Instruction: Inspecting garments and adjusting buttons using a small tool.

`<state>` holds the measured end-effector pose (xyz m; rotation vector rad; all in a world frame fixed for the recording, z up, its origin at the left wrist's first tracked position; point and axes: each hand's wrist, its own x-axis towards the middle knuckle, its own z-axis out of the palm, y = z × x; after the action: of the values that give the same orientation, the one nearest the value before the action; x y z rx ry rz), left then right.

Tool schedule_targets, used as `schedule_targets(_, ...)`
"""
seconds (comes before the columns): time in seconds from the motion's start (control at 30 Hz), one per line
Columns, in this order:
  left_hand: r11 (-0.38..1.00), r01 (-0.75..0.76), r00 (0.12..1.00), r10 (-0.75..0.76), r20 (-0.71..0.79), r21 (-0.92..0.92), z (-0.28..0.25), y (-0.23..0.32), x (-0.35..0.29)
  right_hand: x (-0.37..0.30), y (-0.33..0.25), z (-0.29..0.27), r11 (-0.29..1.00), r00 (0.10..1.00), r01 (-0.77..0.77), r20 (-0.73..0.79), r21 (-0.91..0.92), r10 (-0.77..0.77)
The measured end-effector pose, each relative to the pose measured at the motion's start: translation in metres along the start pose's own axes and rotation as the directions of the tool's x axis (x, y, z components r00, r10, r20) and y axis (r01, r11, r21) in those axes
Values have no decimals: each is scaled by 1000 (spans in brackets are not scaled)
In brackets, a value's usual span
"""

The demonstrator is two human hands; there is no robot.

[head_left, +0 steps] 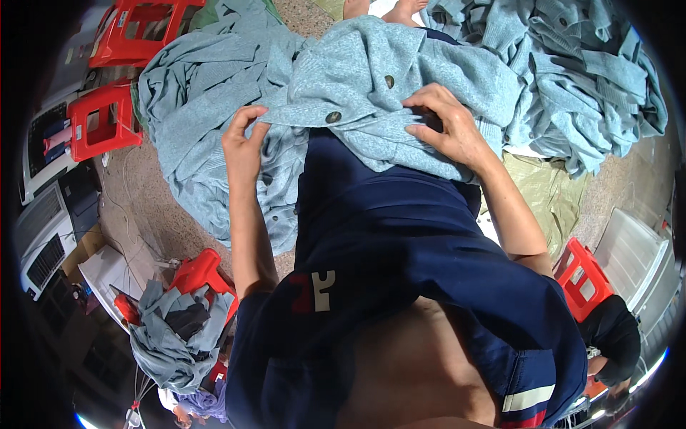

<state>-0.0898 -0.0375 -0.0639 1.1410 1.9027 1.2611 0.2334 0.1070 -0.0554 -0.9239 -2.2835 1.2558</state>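
A light blue-grey knit cardigan [364,68] with large dark buttons lies across my lap. My left hand [245,139] pinches the tip of its button band between thumb and fingers. A dark button [334,116] sits on that band, between my two hands. On the other side, my right hand [454,129] curls around the cardigan's edge, its thumb below and its fingers above, with folds of fabric between them. A second button [389,81] shows farther up. The cardigan's lower layers are hidden under its folds.
Similar blue-grey knitwear is heaped at the left [193,93] and far right [586,86]. Red plastic stools [107,121] stand at the left. Another stool [204,272] at lower left is by bundled garments [171,343]. An olive sheet [543,196] and clear plastic bins [629,250] lie right.
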Motion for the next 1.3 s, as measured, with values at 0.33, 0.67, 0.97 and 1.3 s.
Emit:
schedule_targets(0.33,365,388,912,-17,410,-847,-24,19,7,3,-9,-7,998,967,55,250,-32,-45)
schedule_targets(0.67,358,408,913,-139,384,-840,-7,47,4,-4,-8,-3,988,989,149,8,51,-149)
schedule_targets(0.97,910,189,934,-51,353,-368,66,136,-15,15,-70,-7,630,543,676,-318,-384,-777)
schedule_targets(1.3,688,395,913,-220,345,-609,60,120,-7,-5,-53,-8,918,937,347,31,-192,-348)
